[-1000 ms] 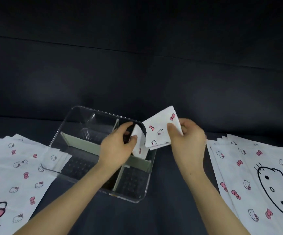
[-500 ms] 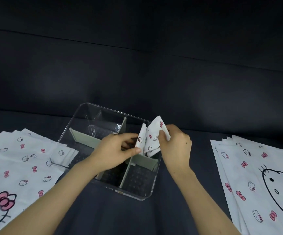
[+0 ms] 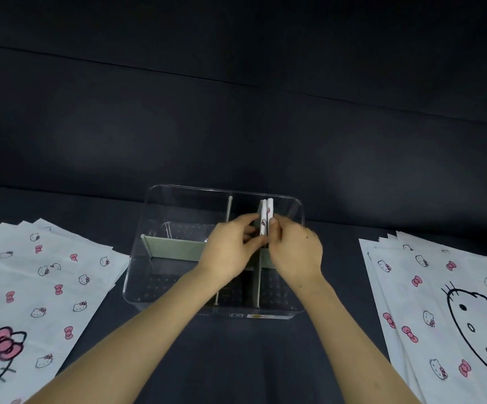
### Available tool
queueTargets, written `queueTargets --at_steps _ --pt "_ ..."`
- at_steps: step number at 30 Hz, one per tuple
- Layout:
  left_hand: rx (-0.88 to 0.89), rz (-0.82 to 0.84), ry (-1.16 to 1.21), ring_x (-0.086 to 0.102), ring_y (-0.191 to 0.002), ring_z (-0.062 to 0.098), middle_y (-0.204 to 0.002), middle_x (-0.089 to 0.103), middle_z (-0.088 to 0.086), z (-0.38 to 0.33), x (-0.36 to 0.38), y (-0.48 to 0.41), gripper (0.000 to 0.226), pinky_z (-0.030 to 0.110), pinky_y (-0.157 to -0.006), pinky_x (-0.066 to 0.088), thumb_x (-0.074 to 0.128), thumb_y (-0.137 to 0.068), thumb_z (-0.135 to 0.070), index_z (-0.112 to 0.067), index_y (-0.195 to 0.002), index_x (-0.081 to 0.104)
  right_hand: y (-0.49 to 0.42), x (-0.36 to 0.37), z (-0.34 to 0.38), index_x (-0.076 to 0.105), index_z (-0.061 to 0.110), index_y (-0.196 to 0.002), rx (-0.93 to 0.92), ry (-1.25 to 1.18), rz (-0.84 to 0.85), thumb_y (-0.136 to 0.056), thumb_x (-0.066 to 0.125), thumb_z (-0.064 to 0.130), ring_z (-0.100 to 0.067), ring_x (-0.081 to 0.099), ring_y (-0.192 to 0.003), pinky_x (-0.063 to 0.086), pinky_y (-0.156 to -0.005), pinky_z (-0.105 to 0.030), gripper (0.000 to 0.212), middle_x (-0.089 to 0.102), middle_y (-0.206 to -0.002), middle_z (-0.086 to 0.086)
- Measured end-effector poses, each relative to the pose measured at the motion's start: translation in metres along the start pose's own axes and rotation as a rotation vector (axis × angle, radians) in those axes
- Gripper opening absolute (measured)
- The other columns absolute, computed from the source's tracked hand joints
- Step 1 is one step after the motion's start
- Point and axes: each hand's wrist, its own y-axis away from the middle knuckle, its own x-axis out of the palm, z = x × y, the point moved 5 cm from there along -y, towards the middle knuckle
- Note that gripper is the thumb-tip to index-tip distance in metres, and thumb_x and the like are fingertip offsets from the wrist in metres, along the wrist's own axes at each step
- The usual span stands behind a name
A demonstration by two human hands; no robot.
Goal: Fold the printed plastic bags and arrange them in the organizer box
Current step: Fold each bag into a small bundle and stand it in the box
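Folded bags [image 3: 267, 212] lowered into organizer box [image 3: 141, 223], left hand [image 3: 230, 250], right hand [image 3: 296, 252] pinching them

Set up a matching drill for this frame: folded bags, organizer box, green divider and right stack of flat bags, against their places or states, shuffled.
1. folded bags
2. organizer box
3. green divider
4. right stack of flat bags

A. spread flat beside the box
B. clear-walled, at centre
C. on edge, pinched between left hand and right hand
D. crosswise inside the box

Pairs: 1-C, 2-B, 3-D, 4-A
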Motion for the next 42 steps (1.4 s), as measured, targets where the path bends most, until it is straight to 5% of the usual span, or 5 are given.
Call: queueTargets --at_steps 5,19,30,38,42 --pt "0.101 -0.060 -0.011 0.056 -0.104 0.002 -0.120 0.064 0.001 0.008 -0.021 0.017 0.050 -0.001 -0.087 0.038 0.072 -0.084 -0.020 -0.014 -0.131 0.056 0.000 -0.001 -0.003 0.067 0.014 -0.086 -0.077 0.018 -0.137 -0.098 0.047 0.030 -0.022 0.050 -0.062 0.033 -0.064 -0.029 0.028 0.059 -0.063 -0.002" --pt "-0.317 -0.337 -0.781 0.057 -0.109 0.046 -0.122 0.062 0.023 0.136 -0.180 0.170 0.071 0.058 -0.090 0.043 0.040 -0.082 -0.061 -0.003 -0.111 0.069 0.053 -0.007 0.061 0.070 0.006 -0.101 -0.264 0.236 -0.420 -0.088 0.051 0.031 -0.033 0.061 -0.097 0.036 -0.093 -0.046 0.034 0.069 -0.105 -0.012" --pt "-0.400 -0.130 -0.811 0.047 -0.124 0.046 -0.135 0.056 0.013 0.198 -0.194 0.197 0.074 0.067 -0.094 0.034 0.015 -0.089 -0.075 -0.032 -0.120 0.067 0.101 0.086 0.072 0.052 0.017 -0.136 -0.498 0.360 0.029 -0.103 0.013 0.040 -0.037 0.042 -0.133 0.019 -0.109 -0.062 0.056 0.050 -0.140 -0.017" --pt "-0.230 -0.402 -0.478 0.058 -0.120 0.017 -0.120 0.059 -0.025 0.154 -0.222 0.202 0.054 0.046 -0.112 0.024 0.037 -0.092 -0.056 -0.019 -0.104 0.074 0.080 0.105 0.107 0.065 0.024 -0.121 -0.547 0.229 0.031 -0.098 0.031 0.036 -0.033 0.053 -0.124 0.019 -0.109 -0.057 0.044 0.063 -0.127 -0.007" --pt "-0.150 -0.439 -0.231 0.057 -0.085 -0.013 -0.084 0.059 -0.044 0.108 -0.231 0.201 0.021 0.030 -0.108 0.033 0.058 -0.095 -0.034 -0.052 -0.103 0.065 0.071 0.098 0.120 0.055 0.025 -0.133 -0.520 -0.001 0.093 -0.098 0.026 0.044 -0.024 0.041 -0.135 0.007 -0.115 -0.051 0.049 0.055 -0.137 0.000"
